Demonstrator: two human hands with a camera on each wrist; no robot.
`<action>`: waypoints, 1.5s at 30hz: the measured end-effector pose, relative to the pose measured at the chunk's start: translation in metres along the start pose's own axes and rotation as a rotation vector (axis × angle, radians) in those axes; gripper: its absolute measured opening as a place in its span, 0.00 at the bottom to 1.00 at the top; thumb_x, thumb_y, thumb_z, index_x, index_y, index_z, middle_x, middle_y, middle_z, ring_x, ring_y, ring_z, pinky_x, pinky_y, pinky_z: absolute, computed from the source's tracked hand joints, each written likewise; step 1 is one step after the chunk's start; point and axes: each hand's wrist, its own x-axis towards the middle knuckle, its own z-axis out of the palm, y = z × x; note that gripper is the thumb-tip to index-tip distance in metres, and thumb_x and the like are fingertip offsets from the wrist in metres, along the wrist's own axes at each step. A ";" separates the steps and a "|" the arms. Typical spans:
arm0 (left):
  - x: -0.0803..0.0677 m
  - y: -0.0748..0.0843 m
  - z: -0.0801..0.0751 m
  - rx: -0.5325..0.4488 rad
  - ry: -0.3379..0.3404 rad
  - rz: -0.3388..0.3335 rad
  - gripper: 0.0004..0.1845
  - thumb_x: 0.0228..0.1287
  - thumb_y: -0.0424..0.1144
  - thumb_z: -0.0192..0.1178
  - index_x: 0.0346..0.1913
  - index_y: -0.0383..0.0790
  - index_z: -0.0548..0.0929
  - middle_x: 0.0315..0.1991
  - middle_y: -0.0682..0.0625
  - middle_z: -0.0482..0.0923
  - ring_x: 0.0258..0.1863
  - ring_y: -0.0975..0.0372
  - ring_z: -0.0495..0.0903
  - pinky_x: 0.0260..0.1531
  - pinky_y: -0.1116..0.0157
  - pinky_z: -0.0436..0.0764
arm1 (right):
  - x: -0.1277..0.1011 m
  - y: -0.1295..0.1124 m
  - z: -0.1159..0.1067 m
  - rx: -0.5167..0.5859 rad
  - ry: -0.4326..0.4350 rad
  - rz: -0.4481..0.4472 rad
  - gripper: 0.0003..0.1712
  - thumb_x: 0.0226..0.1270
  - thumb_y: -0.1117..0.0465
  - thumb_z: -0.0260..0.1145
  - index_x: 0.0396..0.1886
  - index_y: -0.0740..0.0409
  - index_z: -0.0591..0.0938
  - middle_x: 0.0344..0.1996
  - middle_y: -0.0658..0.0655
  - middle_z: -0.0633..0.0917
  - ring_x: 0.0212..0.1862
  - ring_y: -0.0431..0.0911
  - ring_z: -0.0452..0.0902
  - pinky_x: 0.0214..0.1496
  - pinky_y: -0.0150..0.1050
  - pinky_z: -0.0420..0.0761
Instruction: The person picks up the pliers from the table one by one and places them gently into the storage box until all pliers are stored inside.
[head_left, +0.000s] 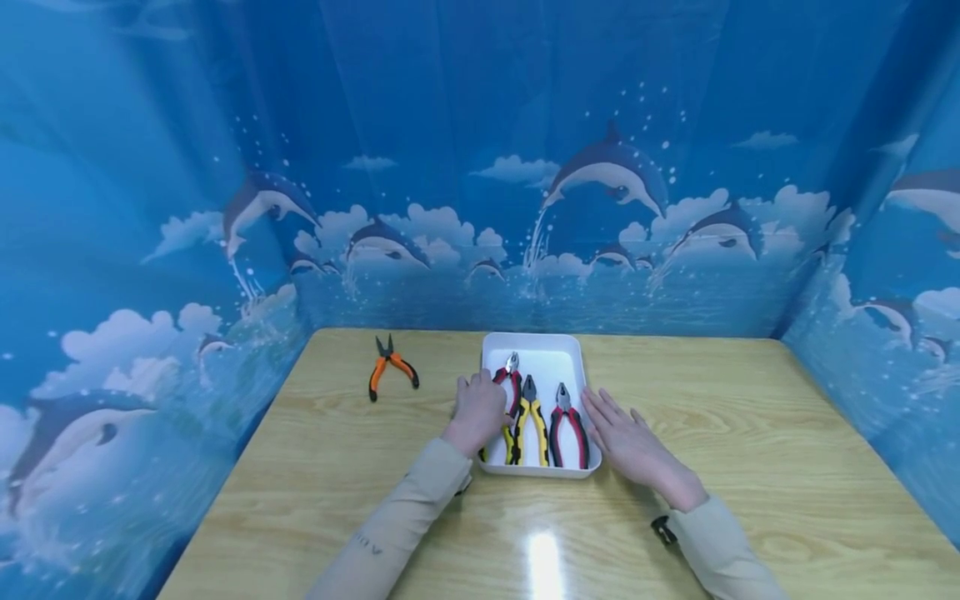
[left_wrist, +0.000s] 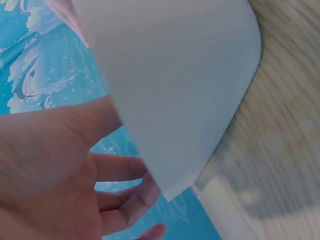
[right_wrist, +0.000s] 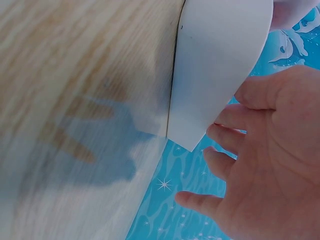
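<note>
A white tray [head_left: 534, 472] on the table holds several pliers. In the head view, yellow-and-black pliers [head_left: 530, 417] lie in its middle, red-and-black pliers [head_left: 562, 400] at its right, and another red-handled pair [head_left: 513, 379] at its upper left. My left hand [head_left: 477, 414] reaches over the left wall and grips a second yellow-and-black pair, its handles [head_left: 510, 447] showing below the hand and its head hidden. In the left wrist view, the wall [left_wrist: 180, 85] hides my fingertips. My right hand [head_left: 626, 437] lies along the right wall, fingers extended and spread, fingertips at the rim.
Orange-and-black long-nose pliers [head_left: 392, 367] lie with handles apart on the wooden table [head_left: 712, 400], left of the tray. A blue curtain [head_left: 465, 125] printed with dolphins hangs behind the table and at both sides. Light glares off the table in front of the tray.
</note>
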 end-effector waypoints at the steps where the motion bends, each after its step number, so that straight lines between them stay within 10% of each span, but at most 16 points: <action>1: 0.001 0.000 0.001 0.005 0.006 0.002 0.24 0.55 0.62 0.72 0.31 0.41 0.87 0.47 0.43 0.78 0.46 0.54 0.77 0.55 0.51 0.75 | 0.000 0.000 0.000 -0.001 0.004 -0.001 0.33 0.83 0.56 0.48 0.80 0.64 0.55 0.79 0.64 0.54 0.79 0.64 0.46 0.73 0.72 0.50; 10: 0.003 -0.003 0.006 -0.012 0.052 -0.019 0.27 0.65 0.60 0.65 0.47 0.37 0.86 0.51 0.41 0.79 0.50 0.52 0.80 0.59 0.48 0.75 | -0.002 -0.001 0.000 0.007 0.022 -0.024 0.32 0.83 0.57 0.48 0.79 0.65 0.55 0.79 0.65 0.55 0.79 0.64 0.47 0.72 0.72 0.50; 25: -0.005 -0.015 0.004 -0.067 0.447 0.022 0.15 0.69 0.49 0.65 0.41 0.38 0.83 0.35 0.46 0.82 0.34 0.56 0.81 0.38 0.58 0.77 | -0.001 0.000 -0.001 0.001 0.005 -0.003 0.32 0.83 0.56 0.47 0.80 0.64 0.55 0.79 0.64 0.55 0.79 0.64 0.47 0.73 0.71 0.50; 45: -0.002 -0.072 0.019 -0.093 0.499 -0.110 0.12 0.67 0.46 0.68 0.39 0.39 0.81 0.35 0.45 0.80 0.37 0.51 0.80 0.40 0.52 0.77 | -0.001 0.001 0.002 -0.003 0.019 -0.011 0.32 0.83 0.56 0.47 0.79 0.64 0.55 0.79 0.64 0.55 0.79 0.64 0.48 0.73 0.72 0.51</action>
